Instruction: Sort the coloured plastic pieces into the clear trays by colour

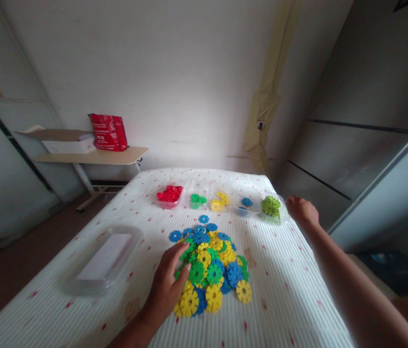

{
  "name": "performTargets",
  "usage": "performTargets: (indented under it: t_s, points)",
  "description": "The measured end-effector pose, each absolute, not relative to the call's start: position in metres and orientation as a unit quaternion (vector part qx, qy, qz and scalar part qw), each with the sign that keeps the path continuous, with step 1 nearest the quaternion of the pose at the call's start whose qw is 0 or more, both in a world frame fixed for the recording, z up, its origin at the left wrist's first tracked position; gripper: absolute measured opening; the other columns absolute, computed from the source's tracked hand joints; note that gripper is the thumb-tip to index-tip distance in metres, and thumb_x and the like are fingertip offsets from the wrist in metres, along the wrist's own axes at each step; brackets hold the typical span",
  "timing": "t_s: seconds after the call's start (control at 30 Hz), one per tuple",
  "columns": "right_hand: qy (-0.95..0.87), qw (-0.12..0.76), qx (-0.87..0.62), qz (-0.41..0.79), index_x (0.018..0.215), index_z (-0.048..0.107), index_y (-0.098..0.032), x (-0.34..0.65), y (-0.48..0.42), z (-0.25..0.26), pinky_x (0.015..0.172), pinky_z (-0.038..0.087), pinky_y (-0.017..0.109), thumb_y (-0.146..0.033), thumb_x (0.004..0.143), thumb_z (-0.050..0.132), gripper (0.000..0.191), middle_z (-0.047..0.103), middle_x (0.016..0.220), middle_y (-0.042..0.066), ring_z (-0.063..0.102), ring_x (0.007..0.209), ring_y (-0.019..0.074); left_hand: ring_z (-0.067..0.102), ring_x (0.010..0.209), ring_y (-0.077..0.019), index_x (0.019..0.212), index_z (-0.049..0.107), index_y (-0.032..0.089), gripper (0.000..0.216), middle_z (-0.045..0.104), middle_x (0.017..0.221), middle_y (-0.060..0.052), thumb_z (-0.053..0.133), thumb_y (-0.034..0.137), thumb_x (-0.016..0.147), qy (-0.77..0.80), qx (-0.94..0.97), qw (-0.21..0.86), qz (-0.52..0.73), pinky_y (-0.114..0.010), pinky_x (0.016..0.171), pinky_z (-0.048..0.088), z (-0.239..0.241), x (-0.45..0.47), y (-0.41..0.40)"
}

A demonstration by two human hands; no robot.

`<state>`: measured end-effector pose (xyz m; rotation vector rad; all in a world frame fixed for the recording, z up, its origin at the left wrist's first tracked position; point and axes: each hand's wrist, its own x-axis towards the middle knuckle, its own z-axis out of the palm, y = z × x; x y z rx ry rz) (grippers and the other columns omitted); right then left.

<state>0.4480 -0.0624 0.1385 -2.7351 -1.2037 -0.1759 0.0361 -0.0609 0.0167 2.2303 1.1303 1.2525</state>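
Observation:
A pile of flat toothed plastic discs [213, 263] in blue, yellow and green lies in the middle of a white spotted table [290, 290]. My left hand [167, 282] rests flat on the pile's left side, fingers stretched out over the discs. My right hand [301, 210] reaches far right, fingers curled, beside a clear tub of light-green discs [271, 207]. What it holds, if anything, is hidden. In a row at the back stand clear tubs: red discs [169, 195], green discs [197, 199], yellow discs [220, 200], blue discs [245, 203].
A clear lidded plastic box [104, 258] lies on the table's left. Behind, a small side table [91, 157] carries a red bag [108, 131] and a cardboard box [61, 139]. A white wall is behind and grey cabinet doors [363, 145] stand at the right.

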Motion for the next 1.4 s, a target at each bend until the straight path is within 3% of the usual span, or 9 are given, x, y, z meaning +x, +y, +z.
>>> performTargets:
  t_s: [0.2, 0.33, 0.53, 0.73, 0.93, 1.07, 1.23, 1.4]
  points:
    - [-0.529, 0.221, -0.801, -0.172, 0.097, 0.068, -0.017, 0.407, -0.089, 0.119, 0.057, 0.041, 0.025, -0.035, 0.087, 0.038, 0.036, 0.071, 0.079, 0.009, 0.065, 0.064, 0.0195, 0.054, 0.111, -0.0198, 0.118, 0.052, 0.021, 0.033, 0.058, 0.117, -0.01, 0.044, 0.021, 0.086, 0.373, 0.811, 0.124, 0.434, -0.037, 0.094, 0.048, 0.018, 0.036, -0.063]
    - [-0.705, 0.295, -0.63, -0.136, 0.091, 0.068, -0.015, 0.364, -0.103, 0.088, 0.063, 0.047, 0.024, -0.034, 0.089, 0.038, 0.036, 0.071, 0.081, 0.01, 0.066, 0.068, 0.0179, 0.054, 0.11, -0.0196, 0.115, 0.054, 0.022, 0.032, 0.059, 0.115, -0.008, 0.043, 0.017, 0.086, 0.365, 0.821, 0.082, 0.432, -0.038, 0.093, 0.047, 0.025, 0.033, -0.064]
    - [-0.757, 0.273, -0.594, 0.011, 0.089, 0.067, -0.02, 0.329, -0.101, 0.072, 0.058, 0.049, 0.024, -0.029, 0.087, 0.039, 0.029, 0.071, 0.079, 0.006, 0.064, 0.064, 0.016, 0.054, 0.107, -0.022, 0.108, 0.058, 0.022, 0.026, 0.059, 0.113, -0.008, 0.048, 0.024, 0.085, 0.426, 0.798, 0.033, 0.426, -0.04, 0.092, 0.045, 0.033, 0.021, -0.058]
    - [-0.745, 0.286, -0.596, 0.086, 0.087, 0.067, -0.018, 0.317, -0.086, 0.07, 0.059, 0.049, 0.027, -0.027, 0.084, 0.042, 0.026, 0.069, 0.08, 0.006, 0.063, 0.064, 0.0163, 0.05, 0.113, -0.0253, 0.114, 0.058, 0.024, 0.035, 0.056, 0.12, -0.008, 0.054, 0.034, 0.081, 0.428, 0.826, 0.049, 0.364, -0.044, 0.094, 0.042, 0.029, 0.022, -0.057]
    - [-0.797, 0.267, -0.536, 0.078, 0.085, 0.068, -0.021, 0.275, -0.087, 0.066, 0.08, 0.05, 0.032, -0.014, 0.078, 0.05, 0.021, 0.069, 0.092, 0.007, 0.063, 0.089, 0.0198, 0.048, 0.118, -0.0294, 0.109, 0.064, 0.028, 0.033, 0.054, 0.127, -0.008, 0.058, 0.037, 0.077, 0.399, 0.863, 0.046, 0.305, -0.05, 0.095, 0.041, 0.022, 0.025, -0.057]
    - [-0.829, 0.311, -0.449, 0.118, 0.092, 0.068, -0.021, 0.256, -0.089, 0.07, 0.085, 0.05, 0.033, -0.012, 0.08, 0.048, 0.025, 0.069, 0.101, 0.007, 0.062, 0.097, 0.0191, 0.052, 0.113, -0.0254, 0.099, 0.067, 0.025, 0.024, 0.058, 0.121, -0.007, 0.054, 0.035, 0.081, 0.406, 0.845, 0.071, 0.341, -0.045, 0.095, 0.044, 0.021, 0.024, -0.054]
    - [-0.754, 0.39, -0.518, 0.107, 0.088, 0.068, -0.021, 0.278, -0.089, 0.073, 0.075, 0.052, 0.03, -0.018, 0.085, 0.042, 0.026, 0.07, 0.088, 0.005, 0.066, 0.082, 0.0176, 0.056, 0.106, -0.0205, 0.096, 0.066, 0.022, 0.024, 0.062, 0.109, -0.008, 0.046, 0.032, 0.087, 0.433, 0.8, 0.103, 0.403, -0.04, 0.093, 0.047, 0.02, 0.02, -0.05]
    - [-0.726, 0.363, -0.57, 0.128, 0.085, 0.065, -0.019, 0.304, -0.097, 0.07, 0.058, 0.049, 0.025, -0.029, 0.083, 0.049, 0.019, 0.067, 0.076, 0.004, 0.061, 0.062, 0.0147, 0.056, 0.104, -0.0199, 0.097, 0.064, 0.021, 0.024, 0.063, 0.107, -0.008, 0.045, 0.031, 0.087, 0.432, 0.784, 0.118, 0.43, -0.04, 0.093, 0.047, 0.02, 0.019, -0.05]
